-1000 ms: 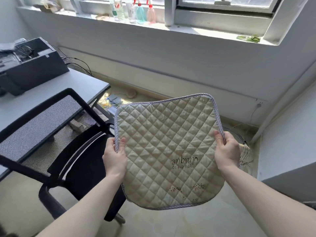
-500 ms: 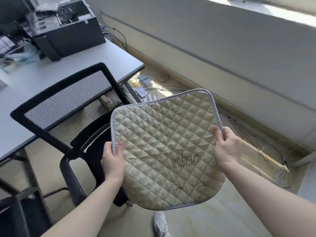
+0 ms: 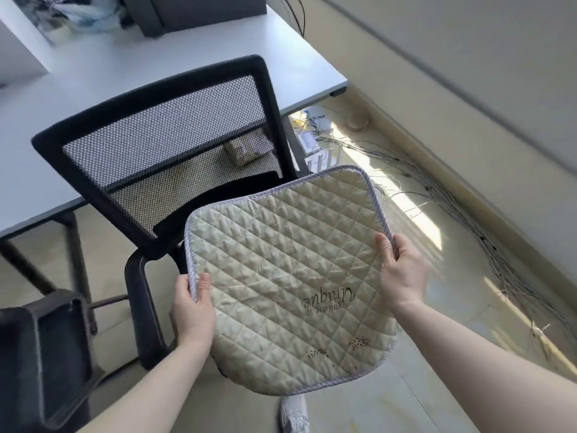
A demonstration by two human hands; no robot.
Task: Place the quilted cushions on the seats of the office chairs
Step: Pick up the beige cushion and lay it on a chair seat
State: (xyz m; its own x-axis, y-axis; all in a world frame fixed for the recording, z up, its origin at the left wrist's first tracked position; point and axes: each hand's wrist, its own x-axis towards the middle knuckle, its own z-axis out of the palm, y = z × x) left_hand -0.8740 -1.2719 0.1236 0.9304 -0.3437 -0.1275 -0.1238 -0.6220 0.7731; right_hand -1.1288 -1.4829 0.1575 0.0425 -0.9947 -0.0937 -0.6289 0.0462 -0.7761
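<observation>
A cream quilted cushion (image 3: 290, 276) with striped edging and upside-down lettering hangs in the air between my hands. My left hand (image 3: 192, 307) grips its left edge, my right hand (image 3: 402, 270) its right edge. The cushion is tilted, far edge higher, and hovers over the seat of a black office chair with a mesh back (image 3: 175, 142). The cushion hides most of that seat. The chair's left armrest (image 3: 140, 295) shows just left of my left hand.
A white desk (image 3: 78, 85) stands behind the chair, with a dark box at its far end. Another dark chair part (image 3: 40, 354) sits at lower left. Loose cables (image 3: 468, 232) run along the floor by the wall on the right. A shoe (image 3: 293, 414) shows below.
The view has tipped downward and closer to the chair; the window is out of sight. The cushion, held in both hands, has moved over the chair seat and lies flatter.
</observation>
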